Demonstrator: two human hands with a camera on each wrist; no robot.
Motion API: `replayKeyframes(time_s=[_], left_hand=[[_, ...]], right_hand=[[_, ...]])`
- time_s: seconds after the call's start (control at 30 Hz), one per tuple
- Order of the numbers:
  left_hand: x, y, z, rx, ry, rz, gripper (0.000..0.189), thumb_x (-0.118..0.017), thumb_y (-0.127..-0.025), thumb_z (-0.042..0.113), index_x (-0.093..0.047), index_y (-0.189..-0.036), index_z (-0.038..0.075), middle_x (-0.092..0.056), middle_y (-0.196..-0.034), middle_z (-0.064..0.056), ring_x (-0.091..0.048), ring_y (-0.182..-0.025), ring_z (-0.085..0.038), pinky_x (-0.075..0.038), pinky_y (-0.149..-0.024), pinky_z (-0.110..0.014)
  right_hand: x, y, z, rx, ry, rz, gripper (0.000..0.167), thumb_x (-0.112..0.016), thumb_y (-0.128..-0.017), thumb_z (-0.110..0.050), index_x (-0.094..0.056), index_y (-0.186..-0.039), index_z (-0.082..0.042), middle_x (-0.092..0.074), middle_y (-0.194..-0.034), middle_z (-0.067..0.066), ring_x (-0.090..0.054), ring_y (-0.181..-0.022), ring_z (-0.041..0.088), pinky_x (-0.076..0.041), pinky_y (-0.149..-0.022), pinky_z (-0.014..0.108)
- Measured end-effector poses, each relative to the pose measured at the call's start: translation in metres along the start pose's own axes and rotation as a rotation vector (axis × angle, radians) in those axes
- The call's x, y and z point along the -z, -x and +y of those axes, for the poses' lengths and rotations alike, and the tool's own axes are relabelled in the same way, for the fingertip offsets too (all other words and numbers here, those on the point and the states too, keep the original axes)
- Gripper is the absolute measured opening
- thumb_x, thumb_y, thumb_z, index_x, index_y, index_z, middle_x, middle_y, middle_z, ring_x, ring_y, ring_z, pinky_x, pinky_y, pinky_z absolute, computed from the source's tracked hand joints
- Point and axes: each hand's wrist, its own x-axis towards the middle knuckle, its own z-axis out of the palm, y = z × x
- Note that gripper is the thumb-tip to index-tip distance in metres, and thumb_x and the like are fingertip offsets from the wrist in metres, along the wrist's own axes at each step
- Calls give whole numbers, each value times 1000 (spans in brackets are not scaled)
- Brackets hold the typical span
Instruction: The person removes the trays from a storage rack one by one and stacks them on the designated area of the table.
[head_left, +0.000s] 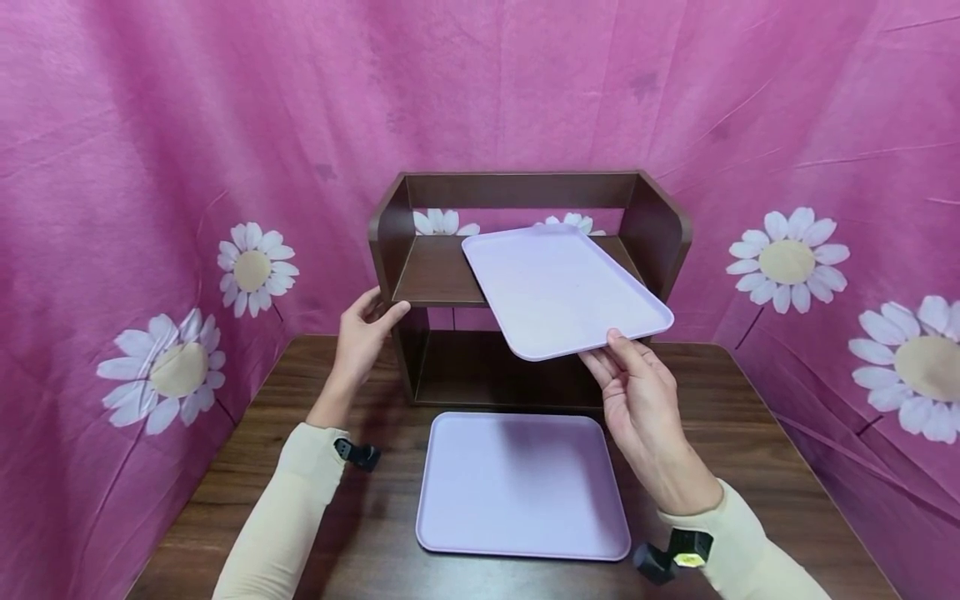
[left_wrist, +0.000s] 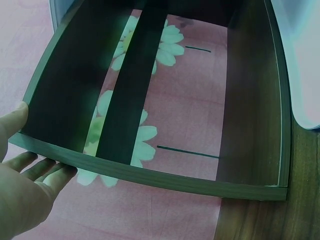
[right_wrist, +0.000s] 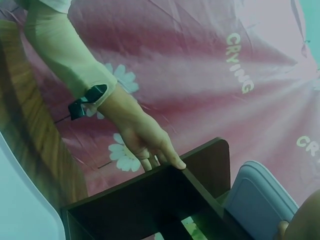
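A dark brown two-tier wooden shelf (head_left: 517, 190) stands on the table. My left hand (head_left: 360, 342) holds its left side at the height of the middle board; the left wrist view shows the thumb inside the edge and the fingers (left_wrist: 62, 177) outside. With my right hand (head_left: 637, 400) I pinch the near right corner of a lavender tray (head_left: 562, 292), thumb on top and fingers beneath. This tray slants over the shelf's middle board, its near end jutting out past the front. Whether its far end touches the board I cannot tell.
A second lavender tray (head_left: 521, 483) lies flat on the wooden table (head_left: 720, 408), in front of the shelf. The shelf's upright sides flank the raised tray. Pink curtains (head_left: 525, 83) with white daisies hang behind and at both sides.
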Motion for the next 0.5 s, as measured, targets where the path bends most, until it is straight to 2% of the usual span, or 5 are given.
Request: replayKeyframes(time_s=[0.3, 0.5], left_hand=[[0, 1, 1, 1, -5, 4, 55, -82, -97, 20, -63, -146, 6, -68, -141, -18, -66, -119, -11, -57, -82, -17], [0, 2, 1, 6, -12, 1, 54, -81, -98, 21, -63, -146, 6, -68, -142, -19, -66, -119, -10, -57, -85, -17]], right_hand=[[2, 3, -7, 1, 2, -56, 20, -56, -107, 3, -70, -92, 3, -81, -114, 15, -77, -108, 22, -64, -90, 37], [4, 5, -10, -4, 5, -76, 18, -54, -108, 4, -72, -103, 4, -81, -113, 16, -78, -107, 23, -64, -89, 37]])
